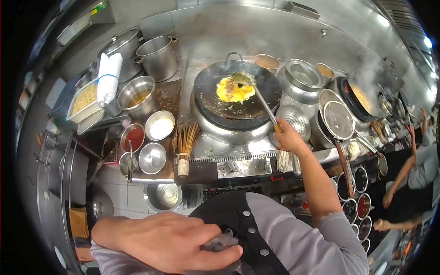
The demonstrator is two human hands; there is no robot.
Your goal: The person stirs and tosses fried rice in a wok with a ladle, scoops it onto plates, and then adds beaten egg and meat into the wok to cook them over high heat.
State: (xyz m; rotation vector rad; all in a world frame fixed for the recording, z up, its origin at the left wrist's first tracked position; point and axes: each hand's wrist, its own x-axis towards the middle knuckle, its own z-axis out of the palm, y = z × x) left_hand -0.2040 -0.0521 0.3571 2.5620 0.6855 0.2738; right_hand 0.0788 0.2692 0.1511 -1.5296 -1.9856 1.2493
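At the centre a black wok (206, 85) sits on a round steel burner ring, with yellow egg mixed with brownish bits (224, 94) in it. My right hand (289, 136) is closed around the wooden-ended handle of a ladle (263, 101), whose bowl rests on the egg's upper right side. Close to the camera, my left hand (169, 240) is held in front of the apron, its fingers curled around a crumpled greyish cloth (221, 243).
Left of the wok are steel pots (156, 57), a bowl of red sauce (134, 137) and a bamboo brush (184, 151). Strainers (339, 120) and a steaming second wok (355, 98) lie right. Co-workers (419, 160) stand at far right.
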